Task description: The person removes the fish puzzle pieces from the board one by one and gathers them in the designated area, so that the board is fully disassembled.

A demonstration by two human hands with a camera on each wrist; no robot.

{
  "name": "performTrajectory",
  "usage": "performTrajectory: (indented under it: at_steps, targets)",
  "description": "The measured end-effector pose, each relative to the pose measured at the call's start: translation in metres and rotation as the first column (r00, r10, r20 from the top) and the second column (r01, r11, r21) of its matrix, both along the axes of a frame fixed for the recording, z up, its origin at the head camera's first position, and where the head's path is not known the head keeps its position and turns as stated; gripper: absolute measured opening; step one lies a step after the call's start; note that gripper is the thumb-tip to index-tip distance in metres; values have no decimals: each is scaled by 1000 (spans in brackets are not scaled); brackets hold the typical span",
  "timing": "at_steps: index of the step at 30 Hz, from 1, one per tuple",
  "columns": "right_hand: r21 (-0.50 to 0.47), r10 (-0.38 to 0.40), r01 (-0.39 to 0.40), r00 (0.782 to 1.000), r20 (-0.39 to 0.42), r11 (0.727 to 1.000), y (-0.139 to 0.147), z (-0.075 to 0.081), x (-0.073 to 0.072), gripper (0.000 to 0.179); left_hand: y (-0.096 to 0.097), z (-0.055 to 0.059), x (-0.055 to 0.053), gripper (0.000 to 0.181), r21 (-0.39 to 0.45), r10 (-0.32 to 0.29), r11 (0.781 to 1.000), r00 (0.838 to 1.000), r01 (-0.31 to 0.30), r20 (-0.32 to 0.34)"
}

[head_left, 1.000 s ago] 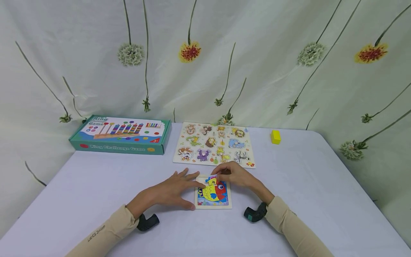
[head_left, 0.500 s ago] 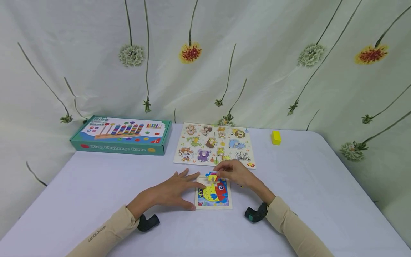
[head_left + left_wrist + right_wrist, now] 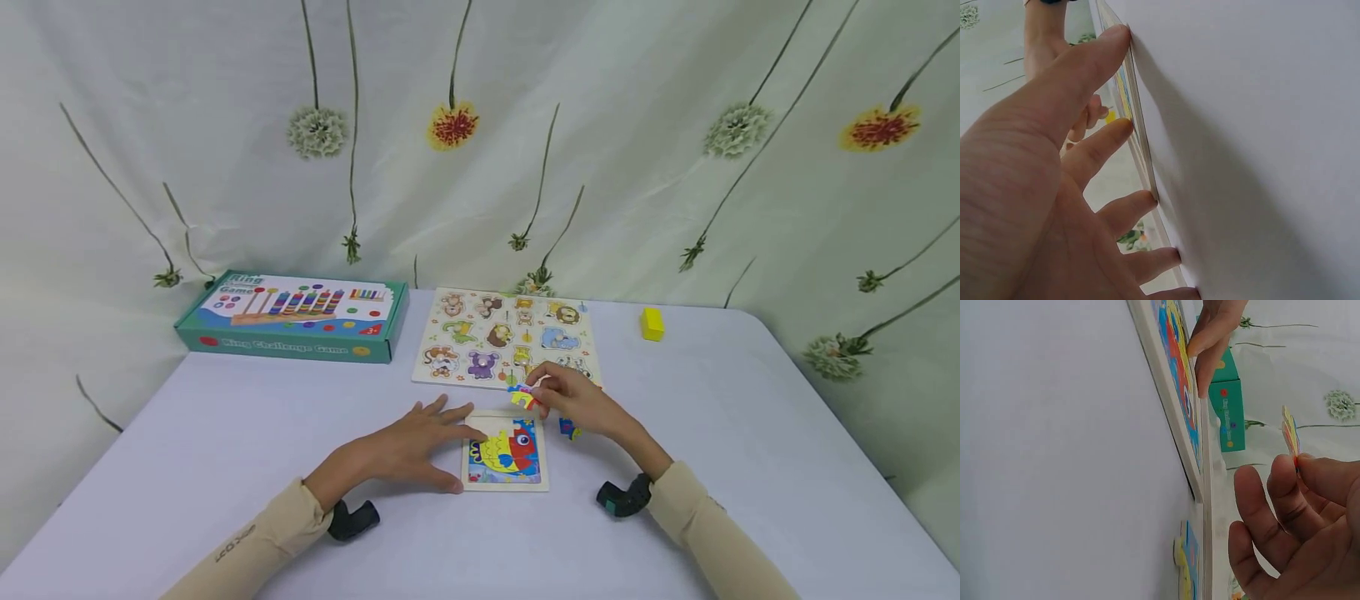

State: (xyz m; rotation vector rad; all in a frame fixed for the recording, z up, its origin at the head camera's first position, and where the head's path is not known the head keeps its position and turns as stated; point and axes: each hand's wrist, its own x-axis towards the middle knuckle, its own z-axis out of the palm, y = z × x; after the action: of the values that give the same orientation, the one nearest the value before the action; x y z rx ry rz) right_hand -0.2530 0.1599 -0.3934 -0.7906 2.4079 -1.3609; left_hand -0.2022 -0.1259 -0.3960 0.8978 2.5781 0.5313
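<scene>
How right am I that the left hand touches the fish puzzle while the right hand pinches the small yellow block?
Not quite: the right hand pinches a loose puzzle piece, not the yellow block, which sits farther back, as the head view shows. The left hand does touch the fish puzzle.

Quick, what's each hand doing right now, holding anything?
Left hand: open, fingers spread, touching the fish puzzle.
Right hand: closed on a small puzzle piece, pinched between thumb and finger.
</scene>
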Motion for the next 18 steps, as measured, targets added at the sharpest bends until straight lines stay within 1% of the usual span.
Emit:
performTrajectory:
  at_steps: [10, 15, 18]
  targets:
    - [-8, -103, 103, 993, 60, 995, 39, 9, 8, 24, 0, 0, 0, 65, 1, -8, 1000, 1000, 8, -9]
    - [9, -115, 115, 989, 94, 993, 61, 9, 11, 28, -1, -2, -1, 65, 7, -9, 1000, 1000, 9, -12]
    - [33, -108, 105, 987, 118, 994, 72, 7, 12, 29, -1, -3, -1, 65, 9, -10, 1000, 1000, 10, -10]
